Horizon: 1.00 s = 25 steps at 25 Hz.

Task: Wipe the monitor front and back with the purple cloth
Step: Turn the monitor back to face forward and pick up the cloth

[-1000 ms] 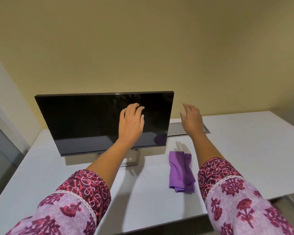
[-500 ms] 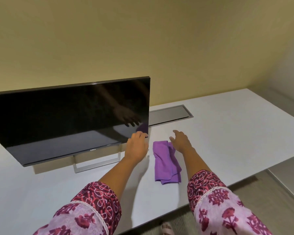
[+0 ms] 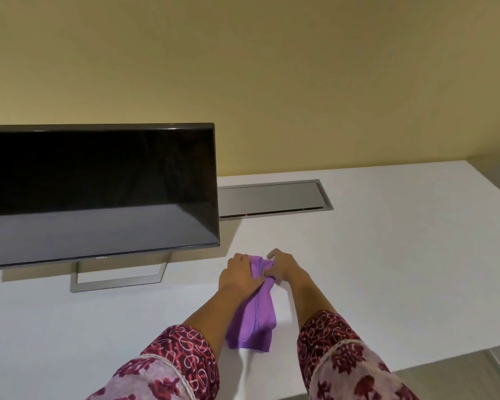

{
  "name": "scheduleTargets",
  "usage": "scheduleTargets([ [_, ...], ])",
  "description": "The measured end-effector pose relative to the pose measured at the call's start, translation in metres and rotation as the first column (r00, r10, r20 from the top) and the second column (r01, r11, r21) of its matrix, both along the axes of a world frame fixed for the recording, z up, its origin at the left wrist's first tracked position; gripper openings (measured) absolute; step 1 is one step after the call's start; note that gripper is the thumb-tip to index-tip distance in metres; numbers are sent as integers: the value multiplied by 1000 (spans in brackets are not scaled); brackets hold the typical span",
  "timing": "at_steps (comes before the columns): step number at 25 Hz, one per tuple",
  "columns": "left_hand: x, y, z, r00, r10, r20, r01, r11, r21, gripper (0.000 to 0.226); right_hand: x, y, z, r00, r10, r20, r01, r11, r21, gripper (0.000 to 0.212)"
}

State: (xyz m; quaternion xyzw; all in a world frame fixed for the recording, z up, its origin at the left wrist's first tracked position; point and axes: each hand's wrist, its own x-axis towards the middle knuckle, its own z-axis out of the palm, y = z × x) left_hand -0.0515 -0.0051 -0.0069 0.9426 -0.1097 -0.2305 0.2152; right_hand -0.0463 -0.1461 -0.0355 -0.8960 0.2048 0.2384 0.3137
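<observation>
I see the folded purple cloth [image 3: 257, 316] lying flat, its far end under my fingers [image 3: 267, 272]; the dark, upright monitor [image 3: 98, 194] stands left of them.

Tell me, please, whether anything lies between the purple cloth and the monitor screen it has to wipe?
Nothing visible does. Both the left hand and right hand are already on the purple cloth, and only bare white desk separates it from the monitor, up and to its left.
</observation>
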Motion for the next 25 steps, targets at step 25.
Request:
scheduleTargets([
  [25, 47, -69, 22, 731, 517, -446, -677, 466, -569, 28, 35, -104, 40, 810, -441, 386, 286, 872, 396, 41],
])
